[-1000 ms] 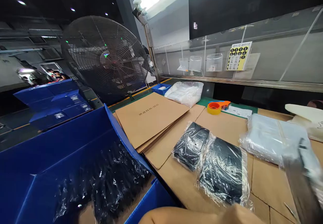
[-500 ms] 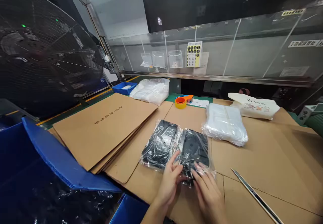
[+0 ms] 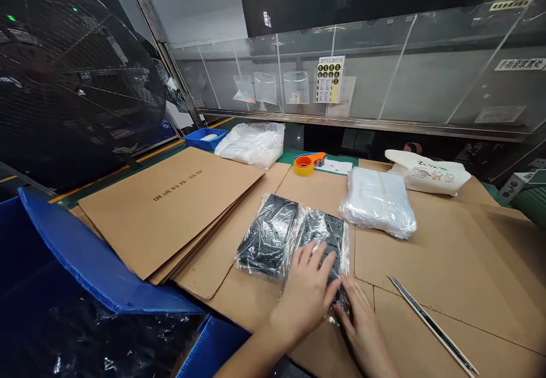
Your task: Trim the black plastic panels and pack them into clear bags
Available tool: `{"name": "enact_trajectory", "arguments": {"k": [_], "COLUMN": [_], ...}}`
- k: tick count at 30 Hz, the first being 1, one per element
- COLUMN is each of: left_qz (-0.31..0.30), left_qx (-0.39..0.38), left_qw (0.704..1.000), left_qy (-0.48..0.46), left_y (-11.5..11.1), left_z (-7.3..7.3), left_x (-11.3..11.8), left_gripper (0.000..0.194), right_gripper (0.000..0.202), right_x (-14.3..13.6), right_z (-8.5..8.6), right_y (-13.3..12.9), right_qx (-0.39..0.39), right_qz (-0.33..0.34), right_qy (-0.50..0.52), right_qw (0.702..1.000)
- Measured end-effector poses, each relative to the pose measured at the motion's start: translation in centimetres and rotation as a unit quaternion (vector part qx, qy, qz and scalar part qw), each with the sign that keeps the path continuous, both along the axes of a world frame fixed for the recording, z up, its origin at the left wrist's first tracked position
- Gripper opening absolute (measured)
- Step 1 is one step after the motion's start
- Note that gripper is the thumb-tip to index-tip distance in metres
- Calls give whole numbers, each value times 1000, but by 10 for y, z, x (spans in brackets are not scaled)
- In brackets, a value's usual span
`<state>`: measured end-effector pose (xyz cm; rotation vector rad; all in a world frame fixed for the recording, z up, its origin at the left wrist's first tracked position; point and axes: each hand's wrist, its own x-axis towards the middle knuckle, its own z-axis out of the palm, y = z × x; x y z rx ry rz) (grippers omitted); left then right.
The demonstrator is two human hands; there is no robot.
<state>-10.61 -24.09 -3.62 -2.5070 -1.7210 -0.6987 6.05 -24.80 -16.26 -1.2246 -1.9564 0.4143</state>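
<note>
Resting the left hand [image 3: 305, 295] on a black part in clear film [image 3: 322, 227], with fingers loosely spread, palm down, and not closing around anything. Touching the same part's lower right edge with the right hand [image 3: 360, 315], with fingers extended; not showing clearly whether pinching the film or only touching it. Lying flat under both hands, on a table covered in brown cardboard [image 3: 447, 253]. Lying just to the left, a second wrapped black part [image 3: 271, 233]. Lying farther left, a stack of printed cardboard sheets [image 3: 170, 202]. Sitting beyond the wrapped parts, an orange and yellow tape dispenser [image 3: 303, 166]. Sitting to the right, a bundle of clear bags [image 3: 379, 202] and, behind it, a cream pouch printed with animals [image 3: 430, 174]. Lying near the right hand, a long thin tool [image 3: 430, 322]. Standing open at lower left, a blue box [image 3: 85, 258] holding shiny, dark wrapped items [image 3: 115, 338].
</note>
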Motion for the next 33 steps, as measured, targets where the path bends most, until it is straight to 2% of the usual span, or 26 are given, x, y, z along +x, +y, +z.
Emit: {"name": "enact_trajectory", "arguments": {"k": [3,7,10,18,22,26,31,33], "left_qz": [-68,-92,-69,15,28,4,-23,-33], "left_qx": [-52,-145,-169,-148,-122,-88,-109,-120], "left_qw": [994,981,980,983,981,983,980,976], "left_qy": [62,85,78,105,148,160,168,177], "left_y": [32,58,61,56,53,43,34,36], "left_z": [2,-8,-14,-18,-8,9,27,31], "left_x": [10,12,14,23,27,29,26,24], "left_gripper": [49,48,46,50,53,51,25,21], "right_gripper": [39,41,41,40,39,40,41,41], "right_x": [-1,0,-1,-2,-3,-4,-4,-4], "right_z": [-2,4,9,16,20,19,20,23], "right_y": [0,-1,-2,-4,-5,-6,-5,-5], "right_qx": [8,29,38,29,25,14,-31,-53], "right_qz": [-14,-19,-12,-11,-15,-24,-36,-33], "right_qy": [3,-23,-36,-35,-25,-5,29,39], "right_qw": [1000,999,999,999,999,1000,998,997]}}
